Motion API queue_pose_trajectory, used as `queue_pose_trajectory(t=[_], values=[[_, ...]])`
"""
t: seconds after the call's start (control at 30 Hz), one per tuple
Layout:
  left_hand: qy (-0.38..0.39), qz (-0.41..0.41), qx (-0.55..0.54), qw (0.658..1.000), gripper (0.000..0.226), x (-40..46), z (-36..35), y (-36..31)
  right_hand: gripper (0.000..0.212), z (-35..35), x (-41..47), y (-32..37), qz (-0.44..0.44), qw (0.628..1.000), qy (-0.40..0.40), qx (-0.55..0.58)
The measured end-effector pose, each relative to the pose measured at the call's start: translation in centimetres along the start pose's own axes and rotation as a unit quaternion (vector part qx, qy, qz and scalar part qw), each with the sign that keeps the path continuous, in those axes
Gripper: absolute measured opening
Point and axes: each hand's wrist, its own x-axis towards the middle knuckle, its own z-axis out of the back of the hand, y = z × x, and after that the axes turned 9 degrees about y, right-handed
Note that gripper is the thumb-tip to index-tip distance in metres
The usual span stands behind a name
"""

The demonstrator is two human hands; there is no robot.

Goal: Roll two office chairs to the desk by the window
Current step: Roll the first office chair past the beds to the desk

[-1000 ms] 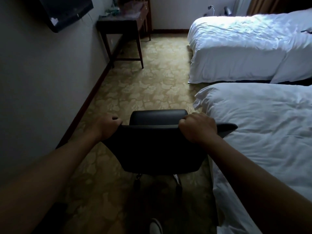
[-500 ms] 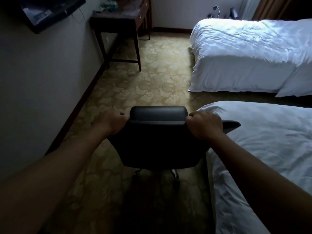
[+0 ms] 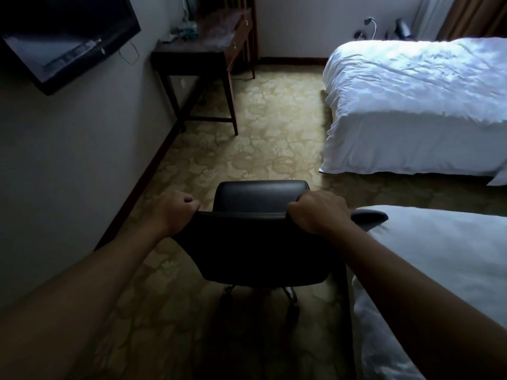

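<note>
A black office chair [image 3: 255, 242] stands on the patterned carpet directly in front of me, its back toward me. My left hand [image 3: 175, 212] grips the top edge of the backrest at its left corner. My right hand [image 3: 319, 212] grips the same edge at the right corner. The chair's wheels show dimly under the backrest. A dark wooden desk [image 3: 203, 48] stands against the left wall farther ahead, with small items on its top. No second chair is in view.
A near bed [image 3: 444, 270] with white bedding lies close on the right, touching the chair's armrest side. A far bed [image 3: 417, 105] lies beyond it. A wall TV [image 3: 63, 37] hangs upper left. Open carpet [image 3: 269, 138] runs between wall and beds.
The chair has rolled forward along the aisle with both hands on its backrest. The desk and the far bed are nearer, and the near bed has slipped back to my right.
</note>
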Motion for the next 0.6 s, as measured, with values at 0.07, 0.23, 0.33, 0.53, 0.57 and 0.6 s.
queue_pose_trajectory(t=[0.07,0.23,0.33,0.53,0.57,0.6], values=[[-0.016,-0.002,0.003,1.000,0.033,2.3,0.8,-0.5,0.055,1.1,2.3,-0.2,0.005,1.000,-0.011,0.007],[-0.013,0.001,0.016,1.000,0.035,7.7,1.8,-1.1,0.052,3.3,7.3,-0.3,-0.003,1.000,-0.009,0.009],[-0.022,-0.006,0.000,1.000,0.038,10.9,2.8,-1.4,0.050,4.5,10.4,-0.5,-0.007,1.000,-0.023,0.017],[-0.031,-0.035,0.017,0.999,0.045,18.2,4.8,-1.1,0.049,5.9,16.1,0.4,-0.017,0.998,-0.054,0.040],[-0.033,-0.039,0.019,0.999,0.043,19.4,5.2,-1.2,0.049,6.2,17.1,0.6,-0.021,0.997,-0.055,0.046],[-0.033,-0.042,0.017,0.998,0.043,20.9,5.8,-1.3,0.048,6.6,18.4,0.8,-0.028,0.997,-0.057,0.051]])
